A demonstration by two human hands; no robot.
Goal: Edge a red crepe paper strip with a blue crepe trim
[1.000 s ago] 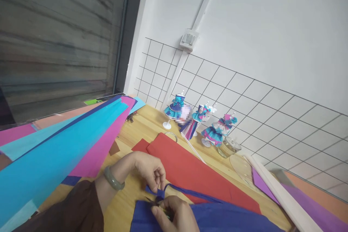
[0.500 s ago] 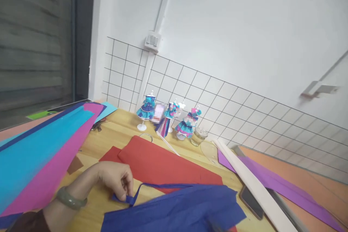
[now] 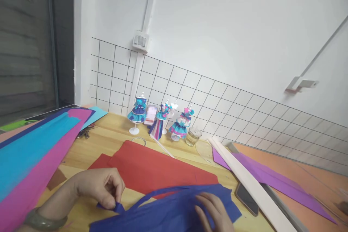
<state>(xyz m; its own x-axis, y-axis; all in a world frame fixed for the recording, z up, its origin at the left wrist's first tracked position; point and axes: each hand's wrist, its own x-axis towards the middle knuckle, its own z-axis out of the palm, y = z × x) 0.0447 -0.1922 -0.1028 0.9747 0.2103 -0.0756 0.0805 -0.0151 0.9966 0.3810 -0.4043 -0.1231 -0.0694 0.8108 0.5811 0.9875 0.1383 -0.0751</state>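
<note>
My left hand (image 3: 102, 190), with a jade-coloured bangle on its wrist, pinches the end of a narrow dark blue paper strip (image 3: 118, 208). The strip runs right along the upper edge of a blue crepe-like paper sheet (image 3: 163, 212) and looks joined to it near its right part. On that sheet lies my right hand (image 3: 213, 212), fingers stretched out, its lower part cut off by the frame. Red paper (image 3: 160, 168) is spread flat just beyond the blue sheet, partly beneath it.
Long blue and pink paper (image 3: 46, 148) covers the left side. Small dress forms in paper dresses (image 3: 137, 112) and a glass (image 3: 193, 136) stand at the back. A pale strip (image 3: 250, 181) crosses the right, over a phone (image 3: 247, 198) and purple paper (image 3: 282, 185).
My right hand has come into view onto the blue sheet. The left hand still pinches the strip, lower and further left in the picture. The whole view has shifted slightly.
</note>
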